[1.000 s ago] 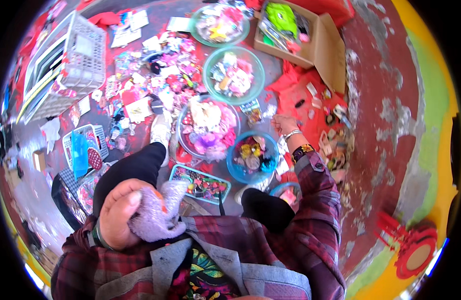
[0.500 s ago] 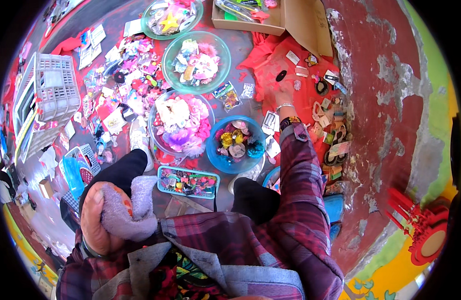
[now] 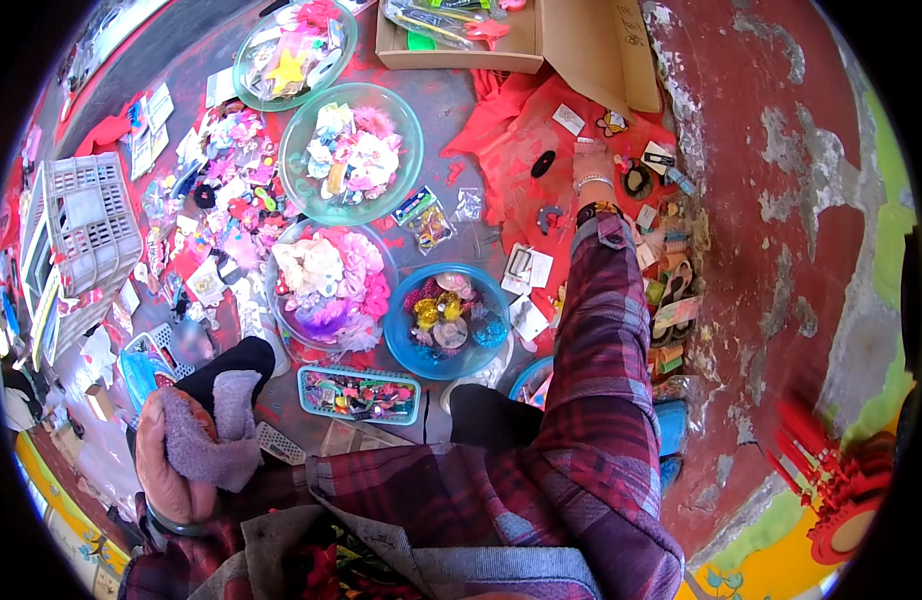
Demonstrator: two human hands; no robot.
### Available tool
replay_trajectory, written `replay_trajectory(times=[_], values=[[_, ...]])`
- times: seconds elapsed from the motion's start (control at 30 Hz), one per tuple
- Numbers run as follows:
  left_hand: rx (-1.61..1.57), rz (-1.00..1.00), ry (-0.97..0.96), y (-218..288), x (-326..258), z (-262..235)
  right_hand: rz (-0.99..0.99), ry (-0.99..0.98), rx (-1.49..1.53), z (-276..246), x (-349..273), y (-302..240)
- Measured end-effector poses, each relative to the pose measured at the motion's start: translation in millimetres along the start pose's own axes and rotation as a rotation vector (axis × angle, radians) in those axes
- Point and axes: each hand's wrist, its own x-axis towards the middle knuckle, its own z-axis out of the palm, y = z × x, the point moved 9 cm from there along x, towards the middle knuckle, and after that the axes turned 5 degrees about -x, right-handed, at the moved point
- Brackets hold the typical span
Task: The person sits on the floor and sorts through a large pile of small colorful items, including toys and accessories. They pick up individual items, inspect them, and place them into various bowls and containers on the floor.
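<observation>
Clutter spreads over a grey floor [image 3: 449, 115] stained with red, bordered on the right by a peeling dark red surface [image 3: 726, 310].

The left grip [image 3: 169, 470], low at the person's left, is closed on a fuzzy purple cloth [image 3: 213, 435], one end of which stands upright. The right grip [image 3: 593, 162] is at the end of an outstretched arm, over a red sheet [image 3: 509, 125]; its fingers are too hidden to tell whether they are together or apart.

Around the right grip, a black oval [image 3: 544, 164] lies just to the left, its long axis slanting up to the right. A bee clip [image 3: 611, 123] is just beyond, and a dark ring [image 3: 636, 181] near on the right. The right hand is far the nearer to all three; the purple cloth is well apart, toward the lower left.

Farther out, between the arms, are a blue bowl [image 3: 401, 328], a green bowl [image 3: 294, 150] and a tray [image 3: 309, 405] of small pieces.
</observation>
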Motion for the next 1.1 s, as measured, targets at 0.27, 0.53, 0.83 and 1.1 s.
replay_trajectory(times=[0.27,0.53,0.83,1.1], values=[[-0.077,-0.069,0.107,-17,26,-36,-0.038,-0.037,0.002,-37,77,4],[-0.082,-0.065,0.342,-29,27,-45,-0.020,-0.036,0.227,-20,89,25],[-0.034,-0.124,0.145,-27,21,-37,-0.218,0.177,0.476,-53,34,-49],[0.074,-0.122,0.067,-27,17,-30,-0.316,-0.433,-0.111,-4,4,-92]])
